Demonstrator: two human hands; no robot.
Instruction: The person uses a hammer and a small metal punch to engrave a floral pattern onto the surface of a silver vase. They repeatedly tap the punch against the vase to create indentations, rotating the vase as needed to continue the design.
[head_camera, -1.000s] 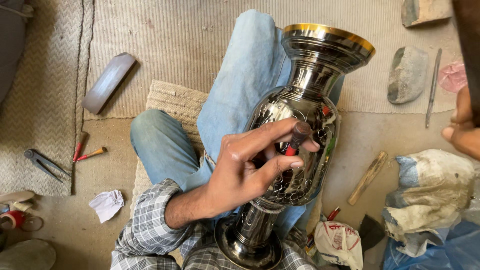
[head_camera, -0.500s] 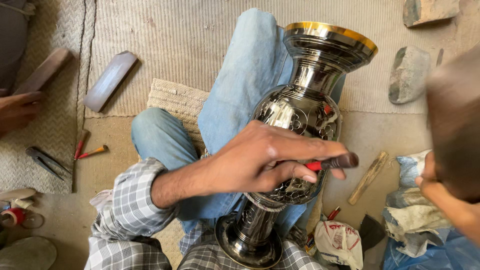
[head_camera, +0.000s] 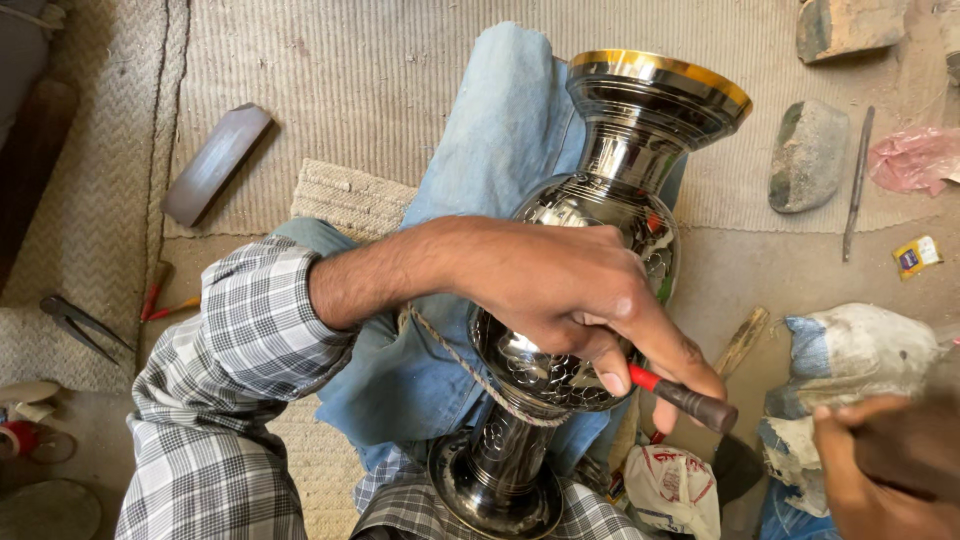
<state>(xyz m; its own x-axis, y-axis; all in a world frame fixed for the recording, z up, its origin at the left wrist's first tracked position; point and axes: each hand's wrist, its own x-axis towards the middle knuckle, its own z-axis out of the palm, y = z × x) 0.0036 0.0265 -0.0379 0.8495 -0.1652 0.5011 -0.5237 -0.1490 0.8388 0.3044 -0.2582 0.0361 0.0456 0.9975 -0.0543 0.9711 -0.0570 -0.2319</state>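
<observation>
Across my lap, on a knee in blue jeans (head_camera: 480, 180), lies a dark polished metal vase (head_camera: 610, 200) with a gold rim, its foot toward me. My left hand (head_camera: 570, 290) rests over the vase's belly, fingers closed around a small tool with a red and dark handle (head_camera: 685, 397). My right hand (head_camera: 885, 460) sits well apart at lower right, curled; whether it holds anything, I cannot tell.

Floor (head_camera: 760, 270) dusty, partly covered by ribbed mat (head_camera: 400, 90). On it: grey bar (head_camera: 215, 163), woven pad (head_camera: 345, 197), pliers (head_camera: 75, 322), two red tools (head_camera: 160, 300), stone (head_camera: 808, 155), metal rod (head_camera: 857, 180), brick (head_camera: 850, 25), pink bag (head_camera: 918, 158), small packet (head_camera: 917, 256).
</observation>
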